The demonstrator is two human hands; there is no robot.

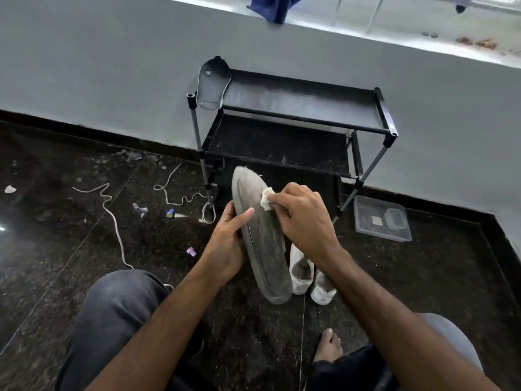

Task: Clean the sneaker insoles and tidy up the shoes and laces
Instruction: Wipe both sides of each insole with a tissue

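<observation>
Grey and dusty, the insole (260, 238) is held up over the floor (84, 221), just above the white sneakers (310, 275) near the shoe rack (296, 108). The left hand (228, 244) grips its edge, thumb on top; the right hand (304, 215) pinches a small white wipe (266, 199) against its toe half. Pressing hard could likely bend the floppy insole or slip it free. Its surface looks scuffed, with a stitched rim. A second insole (212, 83) rests on the rack's top left corner; loose laces (112, 215) lie on the floor.
</observation>
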